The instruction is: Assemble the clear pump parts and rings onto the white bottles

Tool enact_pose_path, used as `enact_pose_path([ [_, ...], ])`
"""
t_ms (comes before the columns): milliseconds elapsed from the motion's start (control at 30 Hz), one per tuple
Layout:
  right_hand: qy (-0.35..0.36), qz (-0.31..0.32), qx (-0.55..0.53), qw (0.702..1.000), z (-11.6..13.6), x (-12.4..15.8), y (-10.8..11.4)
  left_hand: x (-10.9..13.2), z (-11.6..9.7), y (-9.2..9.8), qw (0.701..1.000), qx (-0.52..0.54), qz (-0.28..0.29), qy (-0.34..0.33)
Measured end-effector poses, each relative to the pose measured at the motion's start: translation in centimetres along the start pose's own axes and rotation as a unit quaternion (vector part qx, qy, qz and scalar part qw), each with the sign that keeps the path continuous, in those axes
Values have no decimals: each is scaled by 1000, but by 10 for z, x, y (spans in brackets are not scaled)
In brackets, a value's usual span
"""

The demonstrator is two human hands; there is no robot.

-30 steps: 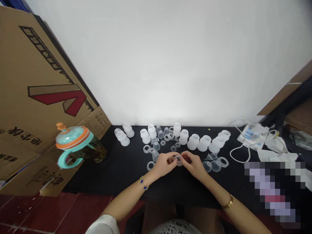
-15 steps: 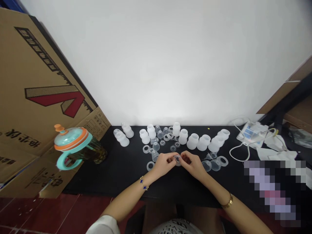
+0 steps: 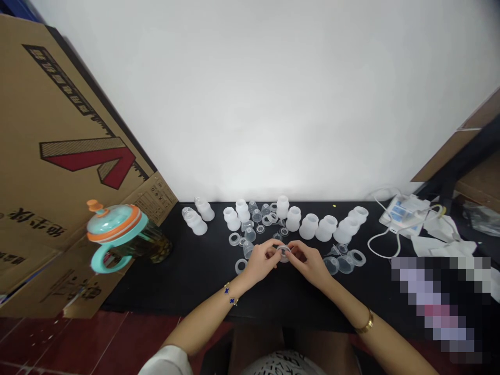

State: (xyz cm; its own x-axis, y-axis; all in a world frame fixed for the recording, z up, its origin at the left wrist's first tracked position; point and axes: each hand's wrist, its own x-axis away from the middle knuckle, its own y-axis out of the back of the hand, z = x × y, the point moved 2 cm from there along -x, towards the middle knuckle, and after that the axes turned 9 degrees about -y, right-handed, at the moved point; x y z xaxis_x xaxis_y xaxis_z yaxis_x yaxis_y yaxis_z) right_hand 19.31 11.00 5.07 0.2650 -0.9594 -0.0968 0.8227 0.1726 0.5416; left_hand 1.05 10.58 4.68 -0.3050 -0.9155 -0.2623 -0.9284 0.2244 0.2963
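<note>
Between the fingertips of my left hand (image 3: 262,260) and my right hand (image 3: 310,262) is a translucent bottle collar ring (image 3: 284,253), held just above the near part of the black table. Both hands pinch it from opposite sides, thumbs over its rim. Fingers hide part of the ring, and I cannot tell whether a nipple sits in it. Left of my left hand lies another ring (image 3: 241,266), with a clear cap (image 3: 248,250) close behind. To the right of my right hand are clear domed caps (image 3: 345,264) and a ring (image 3: 357,258).
White baby bottles (image 3: 309,226) without tops stand in a row behind my hands. Two bottles with clear caps (image 3: 195,221) stand farther left. A teal-lidded jug (image 3: 117,224) is beside the cardboard box (image 3: 70,156). White cables (image 3: 385,255) and a power strip (image 3: 402,213) lie at right.
The ring has tilted and turned slightly between my fingers, and my fingertips have shifted on its rim. The bottles and loose parts stay where they were.
</note>
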Motion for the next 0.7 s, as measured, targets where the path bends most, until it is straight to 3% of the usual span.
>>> enact_pose_path([
  [200,-2,13,-17,1000,1,-2,1,0,3,-1,998,62,-18,11],
  [700,-4,35,1,999,1,-3,0,0,3,-2,998,64,-1,26],
])
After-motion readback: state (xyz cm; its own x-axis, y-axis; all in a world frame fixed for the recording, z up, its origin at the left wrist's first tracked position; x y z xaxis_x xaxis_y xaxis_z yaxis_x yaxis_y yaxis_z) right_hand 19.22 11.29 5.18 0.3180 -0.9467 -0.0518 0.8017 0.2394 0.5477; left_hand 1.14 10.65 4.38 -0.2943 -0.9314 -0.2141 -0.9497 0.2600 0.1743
